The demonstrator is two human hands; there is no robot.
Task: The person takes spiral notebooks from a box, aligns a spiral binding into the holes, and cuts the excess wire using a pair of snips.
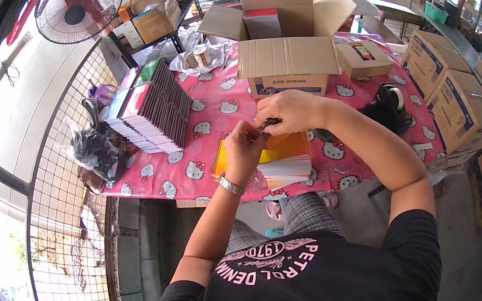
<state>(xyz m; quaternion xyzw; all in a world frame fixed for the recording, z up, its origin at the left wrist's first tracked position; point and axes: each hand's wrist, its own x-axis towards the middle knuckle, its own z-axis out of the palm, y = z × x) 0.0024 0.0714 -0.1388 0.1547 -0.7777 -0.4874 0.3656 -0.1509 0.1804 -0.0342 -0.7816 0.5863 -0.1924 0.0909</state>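
Note:
My left hand (pixel 243 144), with a metal-band watch on its wrist, and my right hand (pixel 289 109) meet above a stack of yellow spiral notebooks (pixel 285 169). Both hands have closed fingers around a small dark thing (pixel 270 122); its kind is too small to make out. The notebooks' white page edges face me, and my hands hide part of the top cover. Just beyond my hands stands an open cardboard box (pixel 292 58) with a red-edged stack of books (pixel 262 23) inside.
A pink patterned cloth (pixel 195 172) covers the table. Tall stacks of dark-edged notebooks (pixel 157 107) stand left, beside plastic-wrapped black items (pixel 94 150). At right are a tape dispenser (pixel 389 104), a flat carton (pixel 364 58) and stacked cartons (pixel 462 112). A fan (pixel 79 5) stands far left.

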